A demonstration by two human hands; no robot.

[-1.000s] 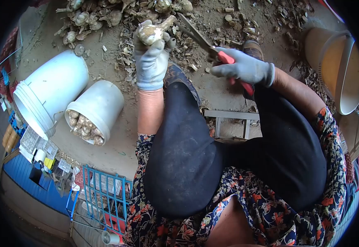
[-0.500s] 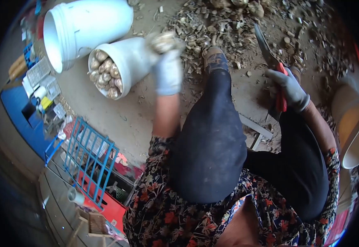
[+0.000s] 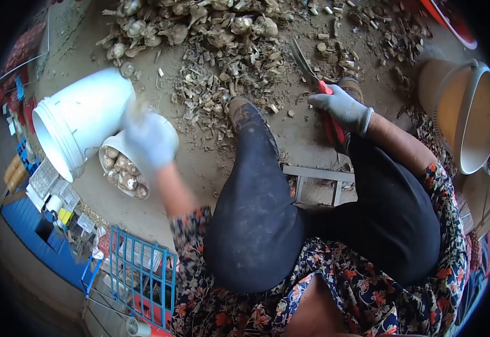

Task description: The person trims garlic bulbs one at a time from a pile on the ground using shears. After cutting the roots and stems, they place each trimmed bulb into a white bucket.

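Observation:
My left hand (image 3: 150, 139), in a pale work glove, is smeared by motion in front of the white buckets. At its fingertips is a blurred beige garlic bulb (image 3: 138, 111); the exact grip is hard to see. Just below lies a small white bucket (image 3: 169, 132) on its side, its mouth showing several trimmed garlic bulbs (image 3: 122, 169). My right hand (image 3: 343, 108), gloved in grey, is closed round the red handles of the pruning shears (image 3: 323, 89). Their metal blades point up and left, above the littered ground near my shoe.
A larger white bucket (image 3: 87, 112) lies on its side at left. Untrimmed garlic (image 3: 194, 22) is heaped at the top, with cut stalks (image 3: 222, 84) scattered below it. An upright-handled pale bucket (image 3: 444, 106) stands at right. A blue metal rack (image 3: 144, 275) is at lower left.
My left hand has swung left with the garlic bulb, now over the small bucket. The view has shifted, bringing more of the garlic heap into sight. My right hand keeps the shears.

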